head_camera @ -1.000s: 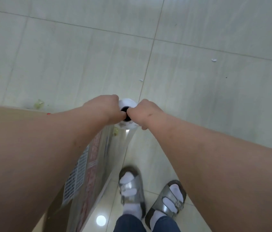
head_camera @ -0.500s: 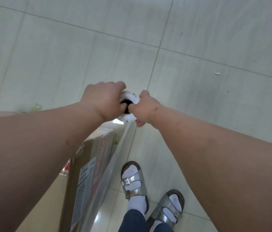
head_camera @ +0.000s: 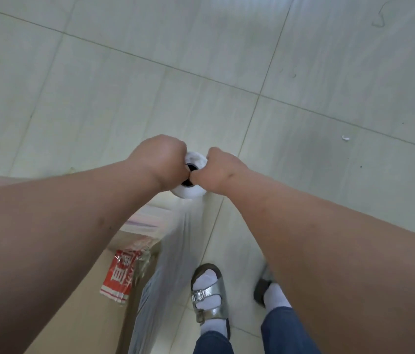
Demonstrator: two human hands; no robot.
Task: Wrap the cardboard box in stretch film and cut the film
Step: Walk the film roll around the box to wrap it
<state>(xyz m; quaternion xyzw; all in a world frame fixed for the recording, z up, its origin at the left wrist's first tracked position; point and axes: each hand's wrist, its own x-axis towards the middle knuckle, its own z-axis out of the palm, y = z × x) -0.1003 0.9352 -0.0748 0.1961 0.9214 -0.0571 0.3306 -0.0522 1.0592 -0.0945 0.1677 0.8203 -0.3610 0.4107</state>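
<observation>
Hidden: your forearms cover most of the cardboard box (head_camera: 81,297); only part of its top and one upright edge show, and the frame's lower edge cuts off the rest.
Roll: the stretch film roll (head_camera: 191,175) stands on end between your fists, so you see just its white upper end and the dark core hole; its length below is out of sight.
Left hand: your left hand (head_camera: 161,160) is curled round the roll's top from the left side; its fingertips are tucked under and cannot be seen.
Right hand: your right hand (head_camera: 218,172) grips the same end from the right, its thumb meeting the left hand over the core hole.
Film: a clear sheet of stretch film (head_camera: 165,274) hangs from the roll down along the box's upright edge, wrinkled and greyish, hard to trace near the bottom.
Box look: brown cardboard with a red and white label (head_camera: 119,274) under crinkled film; the print is unreadable.
Box place: it stands on the tiled floor (head_camera: 99,85), just left of your sandalled feet (head_camera: 209,295).
Floor bits: a small white scrap (head_camera: 345,138) lies well off to the right.
</observation>
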